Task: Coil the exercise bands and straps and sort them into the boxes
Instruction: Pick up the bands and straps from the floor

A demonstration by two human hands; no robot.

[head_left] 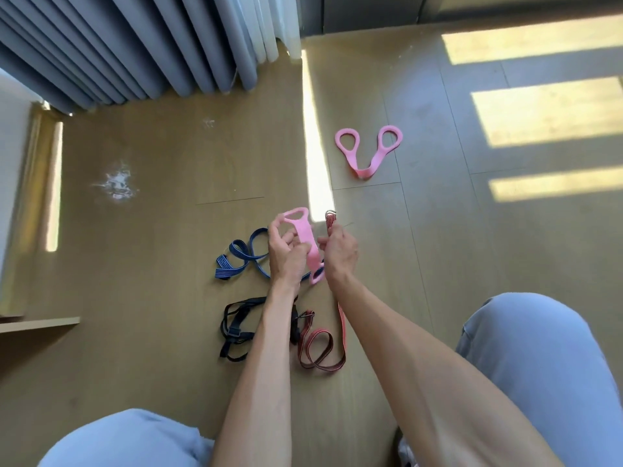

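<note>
From my view, the left forearm hides part of the black strap (236, 332) on the floor (151, 264). The blue strap (236, 257) runs behind the left hand (285, 251), which pinches the pink band (305, 241) held above the floor. The right hand (338, 252) grips the red strap (320, 348). A second pink band (367, 153) lies well apart, with bare floor around it.
</note>
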